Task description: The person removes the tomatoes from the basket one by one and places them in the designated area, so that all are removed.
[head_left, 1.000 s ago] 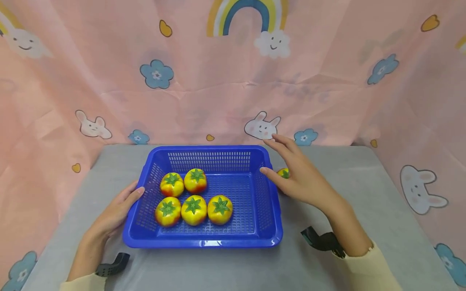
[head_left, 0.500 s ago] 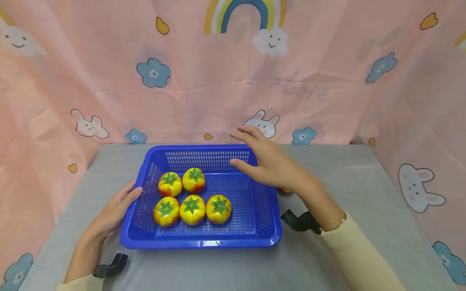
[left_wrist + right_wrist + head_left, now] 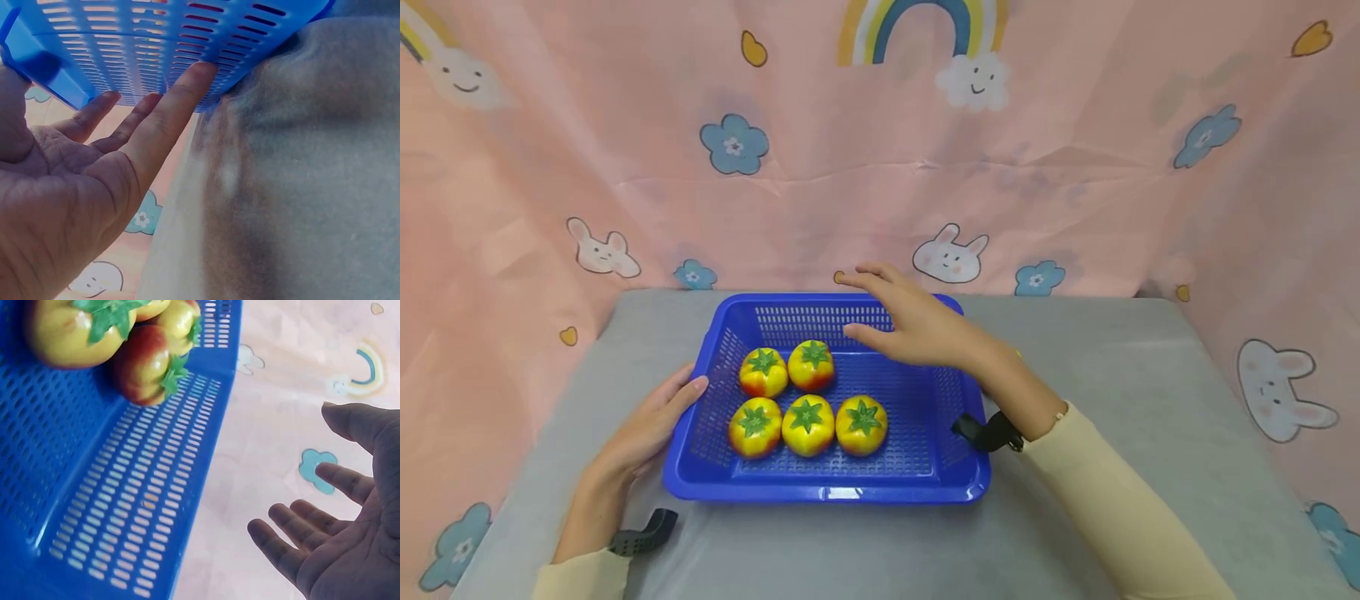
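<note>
A blue plastic basket (image 3: 831,493) with slotted walls sits on the grey table. Inside lie several yellow-and-red round fruits with green star-shaped tops: three in a front row, one of them this fruit (image 3: 861,426), and two behind at the left, such as this one (image 3: 811,367). My left hand (image 3: 651,421) holds the basket's left side, thumb at the rim and fingers against the outer wall (image 3: 134,62). My right hand (image 3: 917,325) is over the basket's back right part, fingers spread and nothing in them. In the right wrist view the same hand (image 3: 350,531) appears beyond the rim.
A sliver of another yellow fruit (image 3: 1019,354) shows behind my right forearm, right of the basket. Grey table surface (image 3: 1135,400) extends to the right. A pink patterned cloth (image 3: 850,200) hangs behind and at both sides.
My right hand has moved left, from beside the fruit right of the basket to above the basket's back part. My left hand keeps its hold, and the fruits in the basket stay put.
</note>
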Motion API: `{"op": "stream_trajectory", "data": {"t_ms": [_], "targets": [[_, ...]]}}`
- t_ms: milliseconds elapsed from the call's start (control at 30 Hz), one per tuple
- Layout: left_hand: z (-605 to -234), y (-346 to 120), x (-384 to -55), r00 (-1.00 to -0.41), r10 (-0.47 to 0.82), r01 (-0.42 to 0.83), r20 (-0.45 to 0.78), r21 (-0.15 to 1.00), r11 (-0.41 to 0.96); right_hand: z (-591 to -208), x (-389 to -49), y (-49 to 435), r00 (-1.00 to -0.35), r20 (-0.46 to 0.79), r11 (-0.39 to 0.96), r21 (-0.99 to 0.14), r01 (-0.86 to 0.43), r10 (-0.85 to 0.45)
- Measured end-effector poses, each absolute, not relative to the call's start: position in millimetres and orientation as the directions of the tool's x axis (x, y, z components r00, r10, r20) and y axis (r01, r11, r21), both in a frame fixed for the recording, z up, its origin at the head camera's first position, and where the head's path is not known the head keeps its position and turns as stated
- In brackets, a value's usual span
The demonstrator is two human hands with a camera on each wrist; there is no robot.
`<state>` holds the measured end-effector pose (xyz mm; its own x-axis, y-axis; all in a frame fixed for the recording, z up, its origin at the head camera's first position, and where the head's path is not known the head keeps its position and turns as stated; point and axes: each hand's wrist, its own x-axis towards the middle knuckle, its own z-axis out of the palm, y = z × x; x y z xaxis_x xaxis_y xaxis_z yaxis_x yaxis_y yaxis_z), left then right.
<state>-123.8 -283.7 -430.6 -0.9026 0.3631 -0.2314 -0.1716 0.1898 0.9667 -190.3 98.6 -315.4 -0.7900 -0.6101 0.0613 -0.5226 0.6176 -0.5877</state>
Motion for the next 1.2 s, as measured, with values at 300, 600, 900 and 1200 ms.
{"op": "stream_trajectory", "data": {"t_ms": [300,600,900,1200], "targets": [[-432,-284,-123,-0.906,0.349,-0.191,-0.24,0.967,0.168,-327,-203,68,-0.758,0.028,0.573,-0.637,-0.516,-0.652],[-430,-284,-124,-0.907,0.354,-0.167,-0.226,0.967,0.191,-352,-205,40,-0.719,-0.069,0.565,-0.672,-0.479,-0.692],[-430,-281,-125,-0.904,0.354,-0.179,-0.24,0.964,0.196,-365,-210,35,-0.745,-0.109,0.625,-0.631,-0.46,-0.658],[-428,-282,-123,-0.912,0.333,-0.173,-0.24,0.96,0.219,-376,-213,33,-0.745,-0.148,0.664,-0.587,-0.463,-0.65]]}}
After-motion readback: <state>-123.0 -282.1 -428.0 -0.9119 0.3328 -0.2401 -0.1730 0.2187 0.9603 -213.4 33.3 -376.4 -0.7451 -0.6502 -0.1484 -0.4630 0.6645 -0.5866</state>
